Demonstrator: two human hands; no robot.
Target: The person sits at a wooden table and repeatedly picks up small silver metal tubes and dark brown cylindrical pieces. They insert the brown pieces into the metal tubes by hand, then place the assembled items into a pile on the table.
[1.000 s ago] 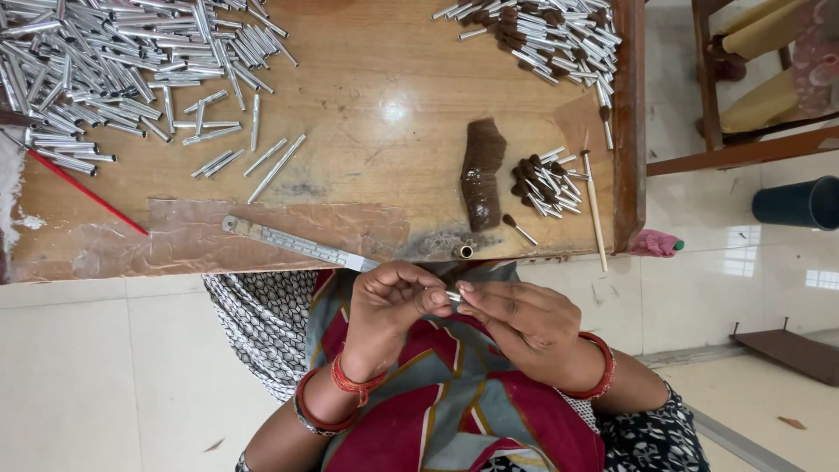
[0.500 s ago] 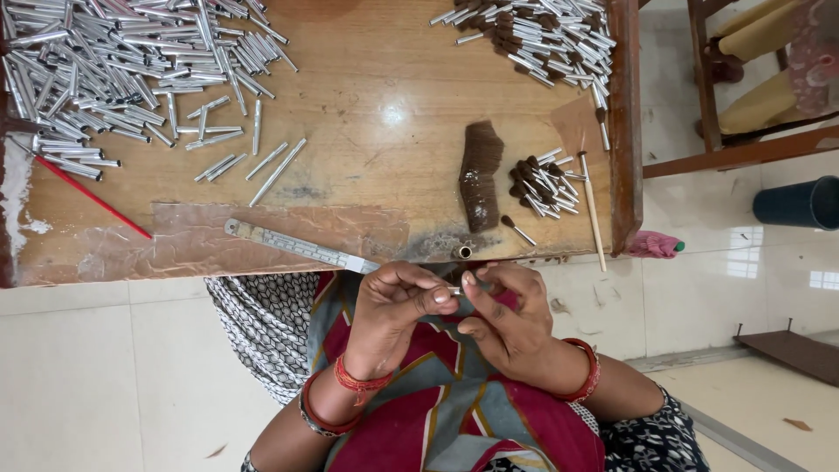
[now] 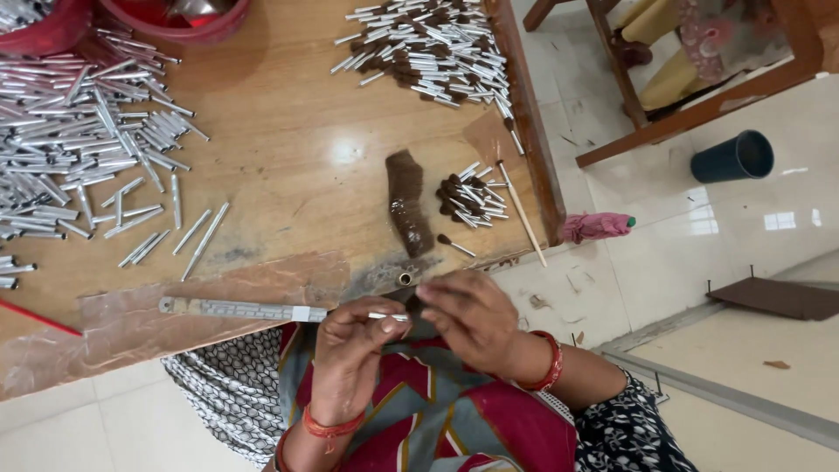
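Just below the wooden board's (image 3: 288, 175) near edge, the left hand (image 3: 350, 354) pinches a thin metal tube (image 3: 389, 316) while the right hand (image 3: 468, 316), fingers closed on a small dark tuft (image 3: 414, 303), may drop it if the tube slips.

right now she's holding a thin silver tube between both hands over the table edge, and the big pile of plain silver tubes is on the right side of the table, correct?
Not quite. In the head view the pile of plain silver tubes lies on the left side of the table. The rest holds: both the left hand and the right hand hold a thin silver tube over the table edge.
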